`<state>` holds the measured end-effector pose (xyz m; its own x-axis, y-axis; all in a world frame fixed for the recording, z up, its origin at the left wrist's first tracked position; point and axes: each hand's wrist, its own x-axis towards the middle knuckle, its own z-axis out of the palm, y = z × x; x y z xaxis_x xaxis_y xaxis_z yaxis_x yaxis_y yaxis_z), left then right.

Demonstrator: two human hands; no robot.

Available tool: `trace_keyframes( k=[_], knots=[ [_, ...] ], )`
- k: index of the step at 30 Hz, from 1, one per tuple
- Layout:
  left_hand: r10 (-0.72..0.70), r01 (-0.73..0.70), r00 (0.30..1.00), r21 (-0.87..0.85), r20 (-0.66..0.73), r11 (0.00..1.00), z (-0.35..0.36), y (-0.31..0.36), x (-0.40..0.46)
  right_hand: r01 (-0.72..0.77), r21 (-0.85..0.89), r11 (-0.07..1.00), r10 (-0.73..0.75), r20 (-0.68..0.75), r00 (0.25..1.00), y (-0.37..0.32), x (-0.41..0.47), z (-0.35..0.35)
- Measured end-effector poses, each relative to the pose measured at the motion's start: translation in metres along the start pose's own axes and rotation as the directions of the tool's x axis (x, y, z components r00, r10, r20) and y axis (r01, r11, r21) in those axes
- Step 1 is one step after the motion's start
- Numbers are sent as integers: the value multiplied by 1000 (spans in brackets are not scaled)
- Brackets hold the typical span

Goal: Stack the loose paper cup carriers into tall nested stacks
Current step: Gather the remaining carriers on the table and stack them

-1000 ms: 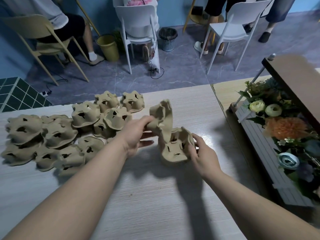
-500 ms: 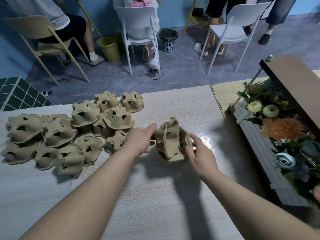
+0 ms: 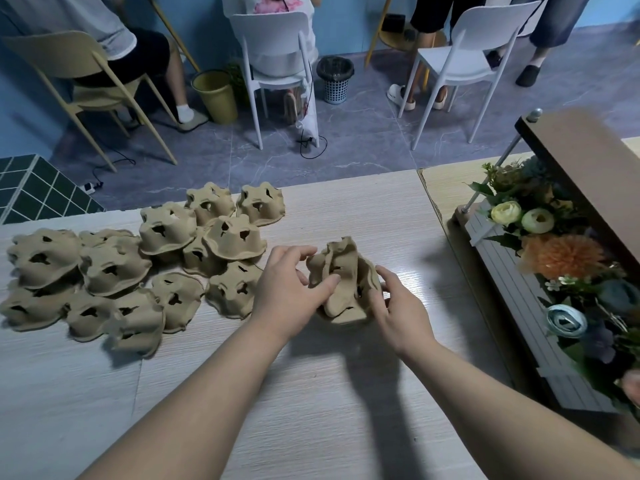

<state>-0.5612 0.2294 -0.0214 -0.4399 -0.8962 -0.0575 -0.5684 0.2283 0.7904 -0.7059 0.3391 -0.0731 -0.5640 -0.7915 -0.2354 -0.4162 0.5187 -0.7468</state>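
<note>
A small nested stack of tan pulp cup carriers (image 3: 343, 275) sits mid-table, its top carrier tilted on edge. My left hand (image 3: 289, 289) grips the top carrier from the left, thumb and fingers curled on its rim. At the stack's right side my right hand (image 3: 398, 306) holds the lower carrier with curled fingers. Several loose carriers (image 3: 114, 271) lie upside down in a heap on the left part of the pale wooden table (image 3: 311, 393), some overlapping.
A planter box of artificial flowers (image 3: 561, 271) under a brown board stands along the table's right side. Beyond the far table edge are chairs, seated people's legs, a yellow bin (image 3: 214, 95) and a mesh basket (image 3: 335, 79).
My left hand has brought the raised carrier down onto the one by my right hand. The two carriers now sit together, the top one still tilted.
</note>
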Motion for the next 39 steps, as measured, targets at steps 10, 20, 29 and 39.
trace_keyframes(
  k=[10,20,29,39],
  knots=[
    [-225,177,973,-441,-59,880,-3,-3,15,-2,-14,1000,2,3,1000,0,-2,-3],
    [-323,320,940,-607,108,727,7,-10,14,-28,59,998,32,-63,998,4,-3,-4],
    [-311,323,946,-325,91,889,21,-34,11,-69,6,998,69,-11,998,-7,-6,-13],
    [-263,307,949,-320,174,897,16,-43,1,-25,-16,1000,26,31,999,-11,-2,-4]
  ],
)
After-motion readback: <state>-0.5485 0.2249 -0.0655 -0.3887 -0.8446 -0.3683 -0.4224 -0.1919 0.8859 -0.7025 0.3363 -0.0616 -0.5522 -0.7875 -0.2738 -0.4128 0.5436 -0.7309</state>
